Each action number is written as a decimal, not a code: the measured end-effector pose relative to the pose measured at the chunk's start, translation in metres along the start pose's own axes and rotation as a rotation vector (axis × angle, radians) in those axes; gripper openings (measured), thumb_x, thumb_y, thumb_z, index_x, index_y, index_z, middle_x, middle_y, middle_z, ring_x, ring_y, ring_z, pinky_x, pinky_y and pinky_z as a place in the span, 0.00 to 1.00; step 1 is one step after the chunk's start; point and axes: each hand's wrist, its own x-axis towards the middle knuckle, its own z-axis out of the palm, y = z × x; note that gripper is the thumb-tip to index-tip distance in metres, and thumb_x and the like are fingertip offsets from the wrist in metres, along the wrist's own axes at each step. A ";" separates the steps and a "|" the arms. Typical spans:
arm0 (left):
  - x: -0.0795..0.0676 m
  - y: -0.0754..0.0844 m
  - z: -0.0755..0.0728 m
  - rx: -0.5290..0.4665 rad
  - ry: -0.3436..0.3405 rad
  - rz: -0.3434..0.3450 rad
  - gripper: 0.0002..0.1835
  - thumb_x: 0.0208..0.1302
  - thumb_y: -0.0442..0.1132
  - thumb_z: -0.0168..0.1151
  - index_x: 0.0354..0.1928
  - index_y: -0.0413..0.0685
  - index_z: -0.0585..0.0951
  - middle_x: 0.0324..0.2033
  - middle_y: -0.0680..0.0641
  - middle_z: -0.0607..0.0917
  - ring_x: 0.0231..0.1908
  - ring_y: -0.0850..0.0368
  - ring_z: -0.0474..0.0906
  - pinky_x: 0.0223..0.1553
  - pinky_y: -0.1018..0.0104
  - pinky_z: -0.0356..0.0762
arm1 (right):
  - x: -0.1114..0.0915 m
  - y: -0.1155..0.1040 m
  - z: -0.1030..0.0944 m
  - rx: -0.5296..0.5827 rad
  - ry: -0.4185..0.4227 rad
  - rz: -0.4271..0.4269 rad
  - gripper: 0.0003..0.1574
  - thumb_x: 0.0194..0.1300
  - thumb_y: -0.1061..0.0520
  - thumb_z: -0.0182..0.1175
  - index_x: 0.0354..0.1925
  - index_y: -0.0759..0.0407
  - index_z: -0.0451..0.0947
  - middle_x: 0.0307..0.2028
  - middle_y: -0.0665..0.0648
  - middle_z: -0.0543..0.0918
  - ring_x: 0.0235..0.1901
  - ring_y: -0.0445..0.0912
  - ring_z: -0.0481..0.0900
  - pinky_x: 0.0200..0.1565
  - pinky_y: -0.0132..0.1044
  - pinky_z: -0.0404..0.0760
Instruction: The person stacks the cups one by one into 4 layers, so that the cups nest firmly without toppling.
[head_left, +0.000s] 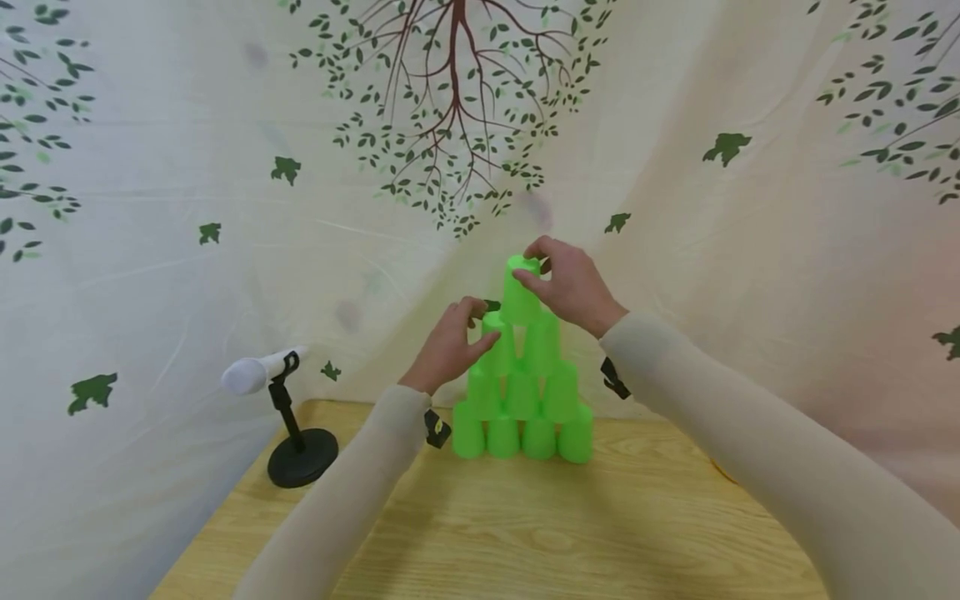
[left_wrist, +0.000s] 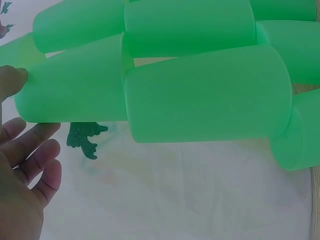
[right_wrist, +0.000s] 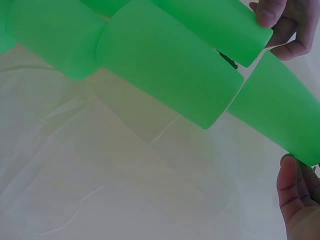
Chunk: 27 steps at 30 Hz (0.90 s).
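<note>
Upside-down green plastic cups stand stacked as a pyramid on the table, with a bottom row of several cups (head_left: 503, 437). My right hand (head_left: 573, 283) holds the single top cup (head_left: 519, 300) near its closed end, thumb in front and fingers at the far side. The top cup's rim is at the bases of the two cups below; the frames do not settle whether it rests on both. My left hand (head_left: 448, 346) is at the left cup (left_wrist: 75, 85) of that pair, thumb and fingers on either side of its closed end. The right cup (right_wrist: 170, 62) of the pair is untouched.
A white microphone (head_left: 255, 372) on a black stand (head_left: 303, 457) is at the left of the wooden table (head_left: 525, 533). Behind hangs a pale cloth (head_left: 360, 250) printed with branches and leaves. An orange edge (head_left: 723, 472) peeks out beside the right sleeve.
</note>
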 end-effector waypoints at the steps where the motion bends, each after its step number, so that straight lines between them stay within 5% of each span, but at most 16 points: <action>1: 0.000 0.000 0.000 -0.002 -0.001 -0.003 0.25 0.64 0.48 0.61 0.58 0.44 0.67 0.48 0.46 0.74 0.45 0.53 0.70 0.46 0.60 0.71 | 0.001 0.000 0.001 -0.003 -0.003 0.003 0.22 0.65 0.49 0.60 0.50 0.61 0.72 0.48 0.57 0.78 0.43 0.50 0.77 0.43 0.44 0.76; 11: -0.001 -0.002 0.002 0.012 -0.027 -0.059 0.27 0.64 0.49 0.61 0.59 0.46 0.67 0.49 0.47 0.73 0.45 0.54 0.70 0.47 0.61 0.71 | 0.004 -0.001 0.007 -0.007 -0.012 0.028 0.21 0.66 0.48 0.60 0.51 0.60 0.71 0.47 0.56 0.78 0.43 0.49 0.76 0.43 0.43 0.76; 27: -0.002 -0.002 0.001 0.023 -0.041 -0.033 0.28 0.64 0.47 0.62 0.60 0.43 0.65 0.49 0.45 0.73 0.47 0.51 0.71 0.48 0.60 0.71 | 0.006 0.000 0.009 -0.010 -0.028 0.039 0.25 0.65 0.46 0.60 0.52 0.59 0.70 0.49 0.56 0.77 0.45 0.50 0.76 0.45 0.44 0.76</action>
